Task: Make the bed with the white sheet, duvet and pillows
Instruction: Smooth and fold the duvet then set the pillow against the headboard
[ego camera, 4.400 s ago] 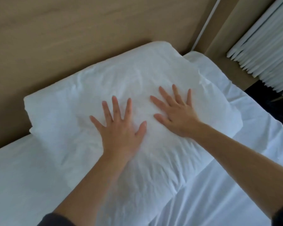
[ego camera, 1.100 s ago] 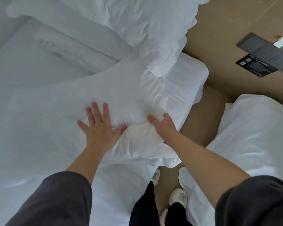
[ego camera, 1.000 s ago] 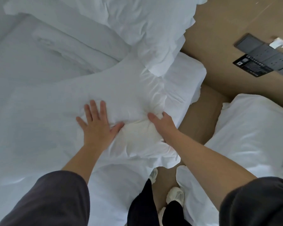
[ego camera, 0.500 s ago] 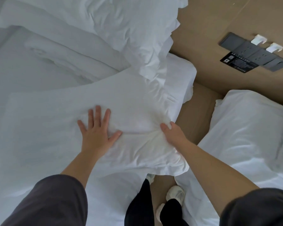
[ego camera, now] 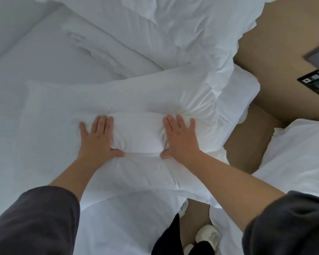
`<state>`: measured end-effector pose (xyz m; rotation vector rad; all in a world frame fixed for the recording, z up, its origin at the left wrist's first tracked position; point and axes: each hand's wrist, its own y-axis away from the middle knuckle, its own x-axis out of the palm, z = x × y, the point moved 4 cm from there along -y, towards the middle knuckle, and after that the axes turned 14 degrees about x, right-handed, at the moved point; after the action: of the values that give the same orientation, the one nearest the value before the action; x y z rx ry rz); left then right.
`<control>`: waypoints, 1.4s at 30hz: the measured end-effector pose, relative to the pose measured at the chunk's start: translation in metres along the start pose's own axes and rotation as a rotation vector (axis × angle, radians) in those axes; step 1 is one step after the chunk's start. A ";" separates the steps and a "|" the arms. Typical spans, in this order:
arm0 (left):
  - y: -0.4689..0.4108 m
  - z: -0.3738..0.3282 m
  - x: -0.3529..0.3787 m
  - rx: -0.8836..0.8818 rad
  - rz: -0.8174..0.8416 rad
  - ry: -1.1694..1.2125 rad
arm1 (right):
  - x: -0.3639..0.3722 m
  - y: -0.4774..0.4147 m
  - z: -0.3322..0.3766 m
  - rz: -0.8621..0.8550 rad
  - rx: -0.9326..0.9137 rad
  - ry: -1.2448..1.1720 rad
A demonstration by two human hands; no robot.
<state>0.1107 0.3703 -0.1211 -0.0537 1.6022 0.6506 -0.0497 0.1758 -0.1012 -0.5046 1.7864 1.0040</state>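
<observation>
Left hand and right hand, both flat and unclenched (thumbs inward), on the white pillow.

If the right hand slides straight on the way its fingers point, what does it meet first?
The right hand lies flat on the pillow; straight ahead it would probably first meet the rumpled white bedding lying over the pillow's far edge. Depth is unclear.
</observation>
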 end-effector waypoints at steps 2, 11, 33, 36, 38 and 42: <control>-0.009 -0.010 0.016 0.025 -0.080 -0.031 | 0.015 -0.011 0.003 -0.089 -0.015 0.027; -0.024 -0.034 0.046 0.227 -0.298 -0.087 | 0.076 -0.025 0.013 -0.274 -0.179 -0.129; 0.039 -0.236 -0.187 0.769 -0.179 0.181 | -0.043 0.192 -0.237 -0.405 -0.149 -0.550; 0.031 -0.307 -0.205 0.838 -0.138 0.203 | -0.030 0.237 -0.301 -0.403 -0.047 -0.541; 0.025 -0.356 -0.216 0.881 -0.088 0.230 | -0.023 0.266 -0.343 -0.402 0.017 -0.522; 0.013 -0.453 -0.238 0.979 0.008 0.278 | -0.012 0.325 -0.420 -0.360 0.128 -0.535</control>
<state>-0.2650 0.1039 0.1024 0.6036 2.0375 -0.1975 -0.5097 0.0183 0.1130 -0.4098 1.2180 0.6849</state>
